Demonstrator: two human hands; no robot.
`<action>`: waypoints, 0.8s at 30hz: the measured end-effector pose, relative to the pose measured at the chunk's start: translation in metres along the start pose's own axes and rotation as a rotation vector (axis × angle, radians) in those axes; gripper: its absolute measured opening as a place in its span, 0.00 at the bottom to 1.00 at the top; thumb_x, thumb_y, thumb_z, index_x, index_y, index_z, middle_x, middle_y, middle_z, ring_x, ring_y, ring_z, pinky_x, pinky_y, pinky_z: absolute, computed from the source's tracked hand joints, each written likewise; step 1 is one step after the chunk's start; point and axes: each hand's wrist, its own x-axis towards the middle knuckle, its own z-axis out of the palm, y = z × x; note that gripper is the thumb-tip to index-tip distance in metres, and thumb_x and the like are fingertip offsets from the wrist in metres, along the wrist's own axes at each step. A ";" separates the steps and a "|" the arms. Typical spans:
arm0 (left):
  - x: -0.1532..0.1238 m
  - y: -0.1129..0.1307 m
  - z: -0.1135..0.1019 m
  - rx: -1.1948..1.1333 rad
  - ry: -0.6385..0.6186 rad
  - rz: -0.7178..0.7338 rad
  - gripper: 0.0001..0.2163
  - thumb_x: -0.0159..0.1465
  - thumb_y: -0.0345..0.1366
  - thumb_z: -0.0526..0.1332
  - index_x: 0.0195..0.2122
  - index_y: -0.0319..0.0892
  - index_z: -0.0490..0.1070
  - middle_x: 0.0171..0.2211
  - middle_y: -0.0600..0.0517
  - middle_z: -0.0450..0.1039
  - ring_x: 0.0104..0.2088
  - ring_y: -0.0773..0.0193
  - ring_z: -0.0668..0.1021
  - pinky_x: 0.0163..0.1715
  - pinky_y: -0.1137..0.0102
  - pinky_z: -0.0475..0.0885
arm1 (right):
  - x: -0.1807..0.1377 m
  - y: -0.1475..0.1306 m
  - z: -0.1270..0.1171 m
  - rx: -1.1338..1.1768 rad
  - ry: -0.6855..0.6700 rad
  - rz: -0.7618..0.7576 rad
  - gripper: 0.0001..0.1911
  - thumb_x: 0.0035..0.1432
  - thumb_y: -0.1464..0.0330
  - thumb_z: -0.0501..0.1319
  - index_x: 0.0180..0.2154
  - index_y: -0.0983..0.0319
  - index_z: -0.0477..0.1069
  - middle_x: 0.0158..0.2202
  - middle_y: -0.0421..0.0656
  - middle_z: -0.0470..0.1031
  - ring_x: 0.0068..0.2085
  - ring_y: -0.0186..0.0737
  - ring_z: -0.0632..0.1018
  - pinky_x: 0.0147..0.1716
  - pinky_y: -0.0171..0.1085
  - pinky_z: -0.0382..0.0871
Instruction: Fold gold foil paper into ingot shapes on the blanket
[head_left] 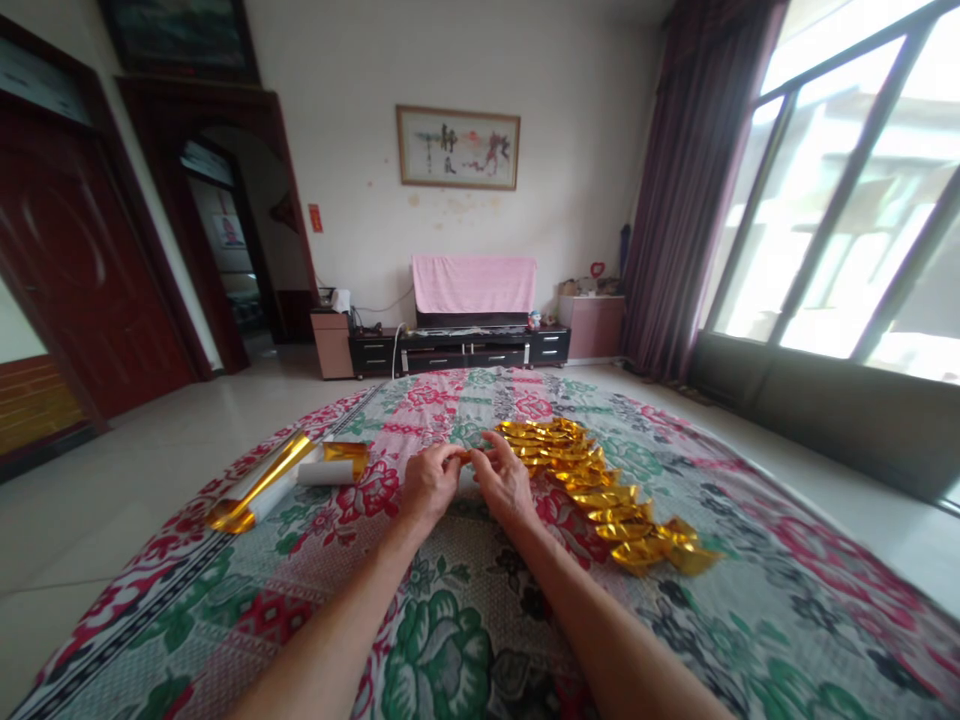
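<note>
Small gold foil paper piece (466, 457) sits pinched between left hand (429, 487) and right hand (504, 482), both grasping it above the floral patterned blanket (450, 620). It looks featherlight, thin, slippery and easily creased, so fingertips at its edges probably suit it best. A pile of folded gold foil pieces (600, 495) lies just right.

The folded pieces (592, 490) are gold foil paper, glossy, mirror-bright and creased. The small piece (466, 457) pinched between the left hand (429, 483) and the right hand (504, 483) has the same glossy gold finish. The roll (259, 490) is gold foil with a matt white paper face. The cover (450, 640) is printed cloth, matt and slightly coarse. The floor (112, 500) is smooth tile with a faint sheen. The door (67, 250) is dark varnished wood.
</note>
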 end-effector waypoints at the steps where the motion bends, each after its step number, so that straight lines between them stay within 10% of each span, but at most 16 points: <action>1: 0.000 0.000 0.000 -0.002 0.006 0.018 0.09 0.57 0.30 0.55 0.34 0.43 0.74 0.34 0.51 0.77 0.34 0.66 0.77 0.37 0.74 0.69 | 0.000 0.001 0.000 -0.019 0.000 0.005 0.22 0.50 0.60 0.55 0.46 0.62 0.67 0.26 0.39 0.74 0.27 0.35 0.75 0.26 0.31 0.67; 12: 0.005 -0.008 0.004 -0.225 -0.091 -0.315 0.11 0.55 0.34 0.56 0.37 0.41 0.75 0.26 0.52 0.77 0.26 0.67 0.78 0.27 0.76 0.70 | 0.000 -0.003 -0.003 0.033 -0.028 0.116 0.17 0.50 0.62 0.51 0.34 0.65 0.73 0.25 0.42 0.76 0.27 0.38 0.77 0.25 0.31 0.69; 24: 0.005 -0.016 0.010 -0.281 -0.154 -0.317 0.14 0.58 0.34 0.52 0.42 0.40 0.73 0.25 0.51 0.77 0.24 0.68 0.78 0.23 0.77 0.70 | 0.002 0.002 -0.003 -0.072 -0.078 0.082 0.17 0.49 0.66 0.52 0.38 0.63 0.75 0.24 0.40 0.77 0.27 0.36 0.77 0.28 0.31 0.69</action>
